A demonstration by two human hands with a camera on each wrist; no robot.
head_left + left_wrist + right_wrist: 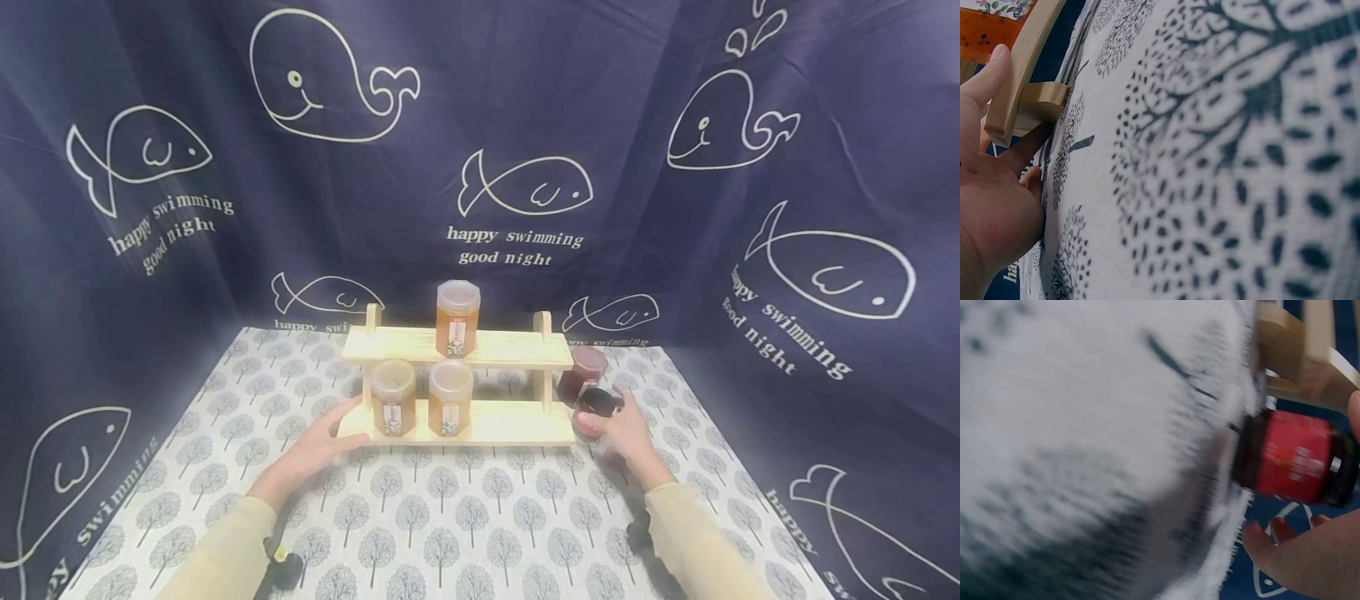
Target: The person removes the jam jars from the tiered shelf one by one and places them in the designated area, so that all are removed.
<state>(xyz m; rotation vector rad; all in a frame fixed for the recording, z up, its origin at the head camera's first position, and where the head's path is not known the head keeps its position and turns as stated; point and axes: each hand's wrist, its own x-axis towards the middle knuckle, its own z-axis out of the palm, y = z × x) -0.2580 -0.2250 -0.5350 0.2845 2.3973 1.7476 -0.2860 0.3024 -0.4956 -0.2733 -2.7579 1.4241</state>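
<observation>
My left hand (339,432) grips the left end of a two-tier wooden rack (495,422). In the left wrist view the thumb lies on the rack's board (1029,56), and other fingers reach underneath. Near the rack's right end, my right hand (624,423) is around a dark jar with a red label (1294,456) and a black lid (598,402). The right wrist view shows a gap between the fingertips and this jar, which stands on the tablecloth. A dark red jar (588,367) is just behind it.
Two amber jars, one on the left (393,400) and one in the middle (450,400), stand on the lower shelf. Another amber jar (457,321) stands on the upper shelf. A tree-print cloth (435,517) covers the table, with a dark blue curtain (510,100) around it.
</observation>
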